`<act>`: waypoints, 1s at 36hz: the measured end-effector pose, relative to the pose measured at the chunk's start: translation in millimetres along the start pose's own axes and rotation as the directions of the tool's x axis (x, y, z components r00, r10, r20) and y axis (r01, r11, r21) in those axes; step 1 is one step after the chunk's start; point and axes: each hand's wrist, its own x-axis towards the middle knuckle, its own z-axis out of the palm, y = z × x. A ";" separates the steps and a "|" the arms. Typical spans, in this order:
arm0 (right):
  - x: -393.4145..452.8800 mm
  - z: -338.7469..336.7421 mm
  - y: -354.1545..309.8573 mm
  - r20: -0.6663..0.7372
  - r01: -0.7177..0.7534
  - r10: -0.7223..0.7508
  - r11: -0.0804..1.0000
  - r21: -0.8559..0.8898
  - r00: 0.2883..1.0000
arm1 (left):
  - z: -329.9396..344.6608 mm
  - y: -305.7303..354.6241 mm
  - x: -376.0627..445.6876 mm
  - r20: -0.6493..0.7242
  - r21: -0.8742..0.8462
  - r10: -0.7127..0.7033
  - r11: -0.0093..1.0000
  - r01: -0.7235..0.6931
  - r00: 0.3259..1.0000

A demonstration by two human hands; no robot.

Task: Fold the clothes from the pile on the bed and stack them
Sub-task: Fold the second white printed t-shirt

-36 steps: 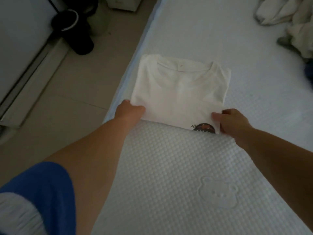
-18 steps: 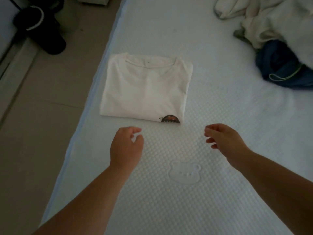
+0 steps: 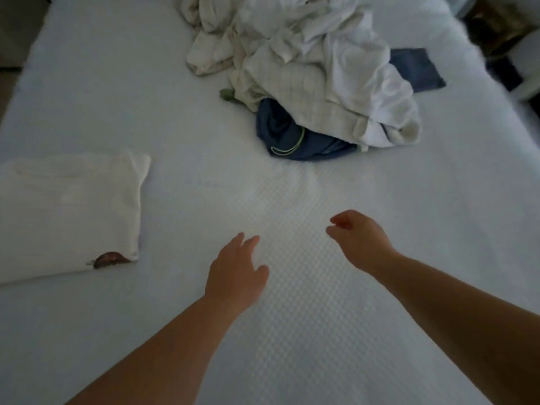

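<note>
A folded white T-shirt (image 3: 67, 211) with a small dark print at its near corner lies flat at the left of the white bed (image 3: 204, 127). A pile of unfolded clothes (image 3: 309, 62), mostly white and cream, sits at the far middle, with a dark blue garment with green trim (image 3: 286, 135) under its near edge. My left hand (image 3: 236, 276) hovers over bare mattress with fingers relaxed, holding nothing. My right hand (image 3: 356, 238) hovers to its right, fingers loosely curled and empty, nearer the pile.
A flat blue cloth (image 3: 415, 68) shows behind the pile on the right. The bed's right edge runs along dark furniture (image 3: 502, 33) at the top right. The floor (image 3: 11, 39) shows at the top left corner.
Both hands let go of the folded T-shirt and drew back. The view swung right, so the shirt now lies at the left and the pile is in full view.
</note>
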 end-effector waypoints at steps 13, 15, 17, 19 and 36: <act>180.1 -61.0 -37.1 -0.458 0.175 -0.228 0.972 -0.156 0.859 | 92.1 -22.1 80.8 0.121 0.393 -0.129 0.917 0.072 0.984; 201.8 -68.6 -40.9 -0.456 0.170 -0.235 0.969 -0.180 0.858 | 94.6 -23.7 83.3 0.124 0.391 -0.136 0.917 0.078 0.983; 213.4 -73.7 -43.6 -0.446 0.156 -0.241 0.963 -0.219 0.862 | 95.3 -24.5 84.4 0.131 0.387 -0.142 0.918 0.081 0.981; 217.0 -75.5 -40.7 -0.467 0.180 -0.272 0.956 -0.231 0.842 | 95.0 -24.4 84.6 0.134 0.387 -0.147 0.918 0.085 0.980; 13.8 -9.4 40.6 -0.362 0.232 -0.152 0.954 0.190 0.920 | 69.9 -9.3 75.4 0.184 0.347 -0.135 0.936 0.064 0.974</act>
